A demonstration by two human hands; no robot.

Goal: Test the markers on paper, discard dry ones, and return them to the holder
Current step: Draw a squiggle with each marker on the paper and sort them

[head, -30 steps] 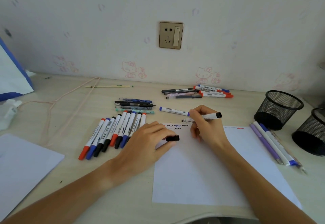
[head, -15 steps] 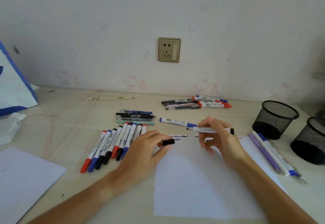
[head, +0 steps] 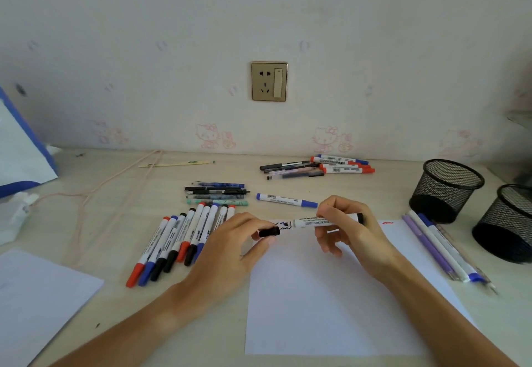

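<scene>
My right hand (head: 349,228) holds a white marker with a black end (head: 325,220) level above the top edge of the white paper (head: 322,303), its tip pointing left. My left hand (head: 230,248) pinches the black cap (head: 269,232) just left of that tip, with a small gap between them. Black, blue and red scribbles run along the paper's top edge. A row of capped markers (head: 178,243) lies left of my left hand. Two black mesh holders (head: 444,189) (head: 506,222) stand at the right.
A single blue marker (head: 286,200) lies behind my hands. Pens (head: 217,194) and a further marker pile (head: 319,166) sit nearer the wall. Purple and white pens (head: 437,247) lie beside the holders. Another paper sheet (head: 34,297), a cord and a blue-edged bag are at the left.
My right hand lifted the marker off the paper and turned it level, tip toward the cap in my left hand. The view tilted up slightly.
</scene>
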